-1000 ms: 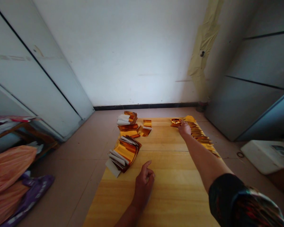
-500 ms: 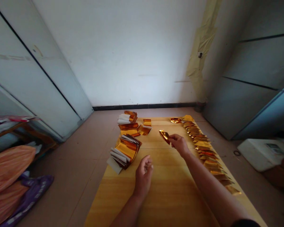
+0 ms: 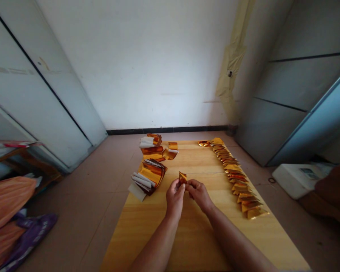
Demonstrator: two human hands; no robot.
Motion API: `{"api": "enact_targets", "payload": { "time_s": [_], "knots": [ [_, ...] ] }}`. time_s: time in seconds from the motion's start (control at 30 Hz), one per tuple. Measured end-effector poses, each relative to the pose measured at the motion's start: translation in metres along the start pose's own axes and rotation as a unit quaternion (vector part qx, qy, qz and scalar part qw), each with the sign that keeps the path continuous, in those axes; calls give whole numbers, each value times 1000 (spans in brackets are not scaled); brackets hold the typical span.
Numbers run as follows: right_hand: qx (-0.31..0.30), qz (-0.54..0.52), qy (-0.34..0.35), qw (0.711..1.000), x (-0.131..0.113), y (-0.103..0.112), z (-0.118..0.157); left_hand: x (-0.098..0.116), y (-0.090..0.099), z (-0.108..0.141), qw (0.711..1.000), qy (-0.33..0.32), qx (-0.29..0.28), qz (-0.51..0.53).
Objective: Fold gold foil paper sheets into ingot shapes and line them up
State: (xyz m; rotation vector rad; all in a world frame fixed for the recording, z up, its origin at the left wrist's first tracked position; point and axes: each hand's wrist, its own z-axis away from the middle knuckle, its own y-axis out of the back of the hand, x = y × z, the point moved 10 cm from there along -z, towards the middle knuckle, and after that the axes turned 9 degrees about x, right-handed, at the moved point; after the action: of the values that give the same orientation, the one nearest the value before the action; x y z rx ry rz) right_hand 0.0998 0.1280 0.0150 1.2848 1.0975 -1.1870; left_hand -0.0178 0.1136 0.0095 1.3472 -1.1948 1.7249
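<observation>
Over the middle of the wooden table, a small folded piece of gold foil paper is held up between both hands. My left hand pinches its left side, thumb toward me. From the right, my right hand grips the lower edge, its fingertips meeting the left thumb. The fingers cover the lower part of the paper. Left of my hands lies a pile of loose gold foil sheets with pale backs. A long row of folded gold foil pieces overlaps along the table's right side.
More foil sheets and a few separate ones lie at the far left of the table. One boat-shaped gold piece sits near the far right. A white box stands on the floor to the right, an orange bag to the left.
My right hand has brought the folded foil paper left and toward me. My left hand, empty before, has closed on it too. The view has turned slightly right.
</observation>
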Motion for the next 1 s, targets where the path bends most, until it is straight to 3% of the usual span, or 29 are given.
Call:
{"api": "enact_targets", "payload": {
  "time_s": [0.13,0.33,0.5,0.6,0.67,0.8,0.87,1.0],
  "knots": [
    [16,8,30,999,-6,0,5,4,3,5,1000,7,9,26],
    [111,138,228,957,-50,12,23,4,5,17,997,65,7,29],
    [30,118,276,953,-60,-7,34,5,2,22,996,79,0,31],
    [-26,93,262,960,-59,-14,38,9,6,20,997,66,8,37],
    [-30,71,236,969,-57,-10,35,6,8,18,997,76,6,31],
    [80,40,185,979,-51,24,16,-2,12,19,994,108,-1,3],
    [106,37,147,983,-44,31,6,-4,10,21,993,117,-18,-2],
    [30,-17,32,999,-21,13,-4,-3,3,26,991,122,-52,-28]
  ]
}}
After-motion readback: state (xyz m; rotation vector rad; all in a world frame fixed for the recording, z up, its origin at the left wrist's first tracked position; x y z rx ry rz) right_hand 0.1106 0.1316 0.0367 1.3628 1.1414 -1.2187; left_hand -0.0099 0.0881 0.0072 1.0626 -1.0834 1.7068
